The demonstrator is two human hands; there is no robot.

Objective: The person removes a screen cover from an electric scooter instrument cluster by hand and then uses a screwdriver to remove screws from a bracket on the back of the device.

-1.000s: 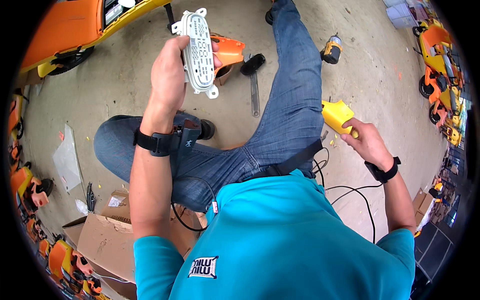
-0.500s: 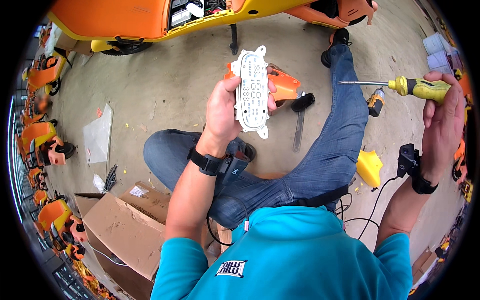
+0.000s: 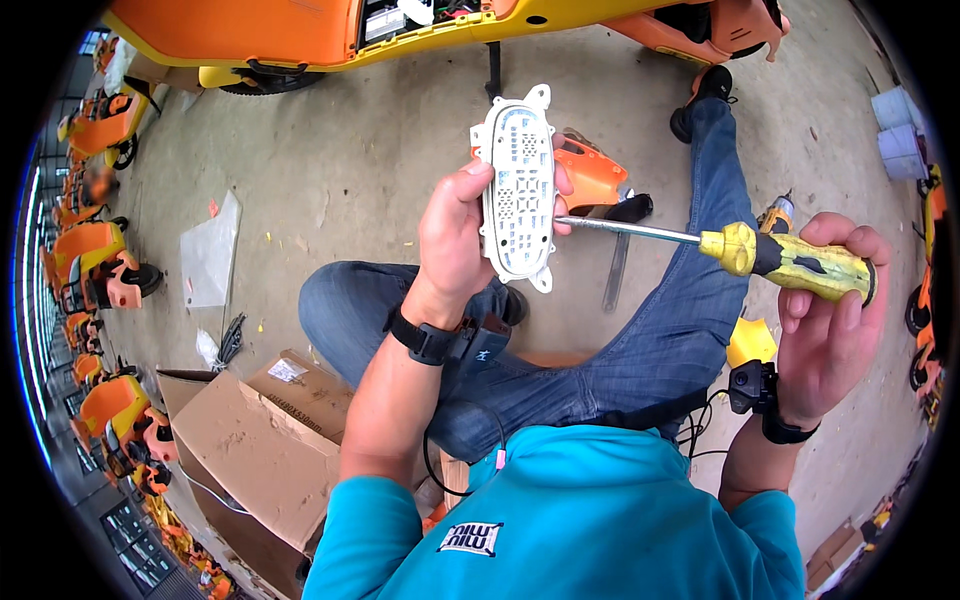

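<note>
My left hand (image 3: 458, 225) is closed round a white, elongated display panel (image 3: 520, 190), its thumb on the near-left edge and fingertips on the right edge. Segment-like cutouts and small mounting tabs show on the panel. In my right hand (image 3: 835, 315) is a screwdriver (image 3: 800, 262) with a worn yellow and black handle. Its metal shaft points left, and the tip appears at the panel's right edge, close to my left fingertips; whether it touches is hard to tell. Behind the panel, an orange plastic part (image 3: 592, 175) lies on the floor, partly hidden.
An orange and yellow scooter (image 3: 420, 45) stands ahead. Beyond my right hand lie a power drill (image 3: 778, 213) and a yellow plastic piece (image 3: 750, 342). An open cardboard box (image 3: 260, 450) sits at my left, with a plastic sheet (image 3: 210, 255) farther off. More scooters (image 3: 115, 415) line the left.
My right hand has moved left and nearer to me, bringing the screwdriver tip to the panel's right edge. My left hand still holds the panel. The whole view has shifted slightly.
</note>
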